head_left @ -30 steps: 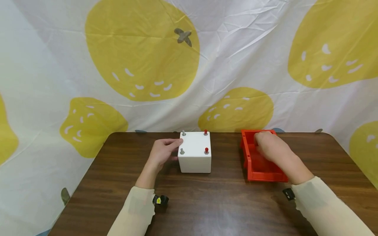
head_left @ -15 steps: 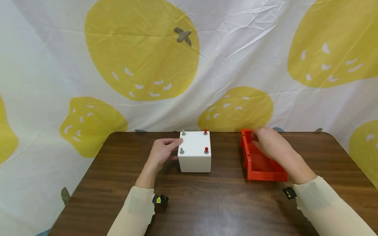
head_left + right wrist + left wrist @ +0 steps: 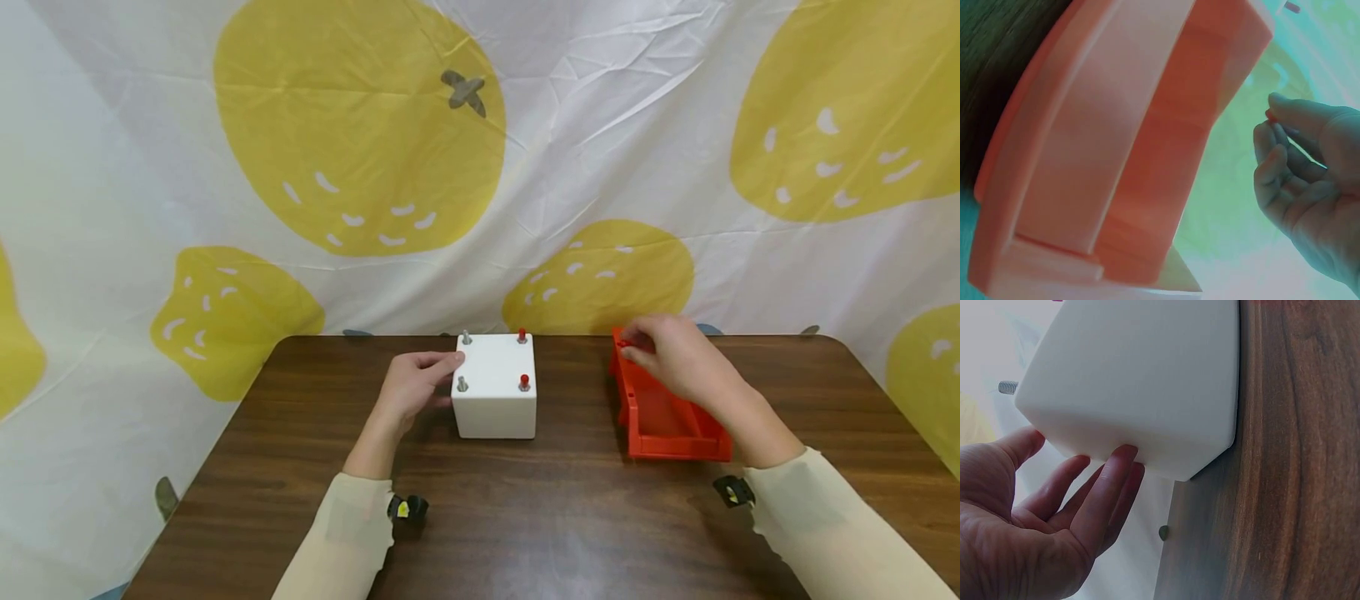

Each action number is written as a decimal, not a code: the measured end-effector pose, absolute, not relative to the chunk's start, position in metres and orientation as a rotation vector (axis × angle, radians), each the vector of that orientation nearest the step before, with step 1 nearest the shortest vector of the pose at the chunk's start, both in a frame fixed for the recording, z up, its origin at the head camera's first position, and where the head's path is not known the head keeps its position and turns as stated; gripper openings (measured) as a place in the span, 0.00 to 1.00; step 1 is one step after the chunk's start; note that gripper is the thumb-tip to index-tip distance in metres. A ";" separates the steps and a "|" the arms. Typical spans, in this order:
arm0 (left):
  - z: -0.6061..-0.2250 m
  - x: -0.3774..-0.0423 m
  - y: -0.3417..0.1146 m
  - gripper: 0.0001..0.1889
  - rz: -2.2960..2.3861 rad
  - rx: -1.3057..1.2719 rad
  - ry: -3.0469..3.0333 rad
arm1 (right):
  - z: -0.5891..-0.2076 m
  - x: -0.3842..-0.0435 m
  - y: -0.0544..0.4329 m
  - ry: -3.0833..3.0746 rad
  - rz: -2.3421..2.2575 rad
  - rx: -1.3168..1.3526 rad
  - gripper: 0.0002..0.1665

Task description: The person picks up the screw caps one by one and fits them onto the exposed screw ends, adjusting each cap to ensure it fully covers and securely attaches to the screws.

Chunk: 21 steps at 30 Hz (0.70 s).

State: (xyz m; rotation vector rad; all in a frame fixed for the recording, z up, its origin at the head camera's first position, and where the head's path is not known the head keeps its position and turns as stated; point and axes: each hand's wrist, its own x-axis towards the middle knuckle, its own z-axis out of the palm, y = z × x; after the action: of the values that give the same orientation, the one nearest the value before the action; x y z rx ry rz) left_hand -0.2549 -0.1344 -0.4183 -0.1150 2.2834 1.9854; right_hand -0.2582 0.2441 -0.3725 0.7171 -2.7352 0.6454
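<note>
On the table stands a white box [image 3: 495, 367] with a metal screw at each corner of its top. Two left screws [image 3: 462, 384] are bare; the right pair wear red caps [image 3: 524, 381]. My left hand [image 3: 412, 383] rests against the box's left side, thumb at the top edge; in the left wrist view its fingertips [image 3: 1124, 453] touch the white wall. Above the back of a red bin [image 3: 667, 448], my right hand [image 3: 682, 354] pinches a small red cap [image 3: 1270, 115] between thumb and forefinger. Most of that cap is hidden by the fingertips.
The brown wooden table [image 3: 555, 533] extends around the box and bin. Behind its far edge hangs a white cloth [image 3: 420, 292] printed with yellow fruit. A black band [image 3: 408, 508] sits at each wrist.
My right hand has risen out of the red bin and shifted slightly left, bringing the pinching fingertips into view. The left hand and white box have stayed put.
</note>
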 end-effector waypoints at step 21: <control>-0.421 -0.256 -0.135 0.21 2.004 -0.099 2.271 | -0.365 -0.251 0.219 -2.719 1.106 0.616 0.09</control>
State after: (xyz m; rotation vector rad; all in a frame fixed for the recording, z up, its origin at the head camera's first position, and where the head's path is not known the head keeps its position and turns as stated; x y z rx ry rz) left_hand -0.2561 -0.1351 -0.4208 -0.0989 2.2713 2.0043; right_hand -0.2512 0.2188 -0.3646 0.6163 -2.7185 1.1063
